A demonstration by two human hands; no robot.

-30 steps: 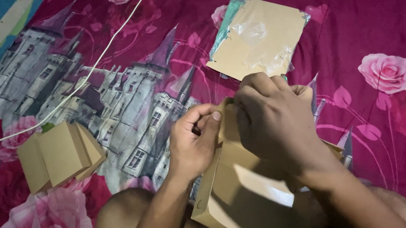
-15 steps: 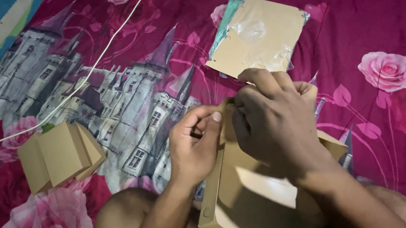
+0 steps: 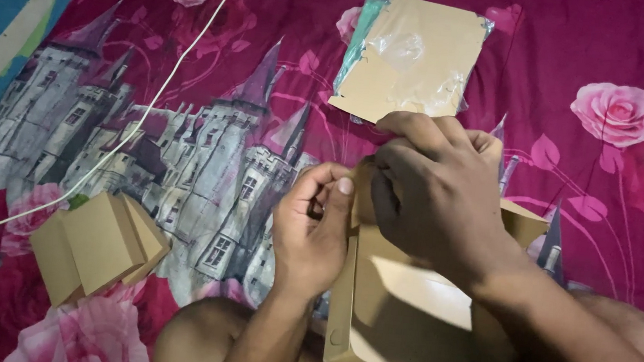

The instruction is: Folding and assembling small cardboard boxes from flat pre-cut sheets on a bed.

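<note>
A brown cardboard box, partly folded, rests in my lap with its flaps open. My left hand pinches the box's upper left edge between thumb and fingers. My right hand covers the top of the same box, fingers curled over its upper flap. The two hands almost touch at that corner. The flap under my right hand is mostly hidden.
A stack of flat brown cardboard sheets in a clear plastic bag lies beyond my hands. A folded brown box lies at the lower left. A white cord runs diagonally over the magenta bedsheet with roses and castles.
The box has shifted slightly lower and to the right in my lap. Both hands keep their grip at its top corner with only small finger movements.
</note>
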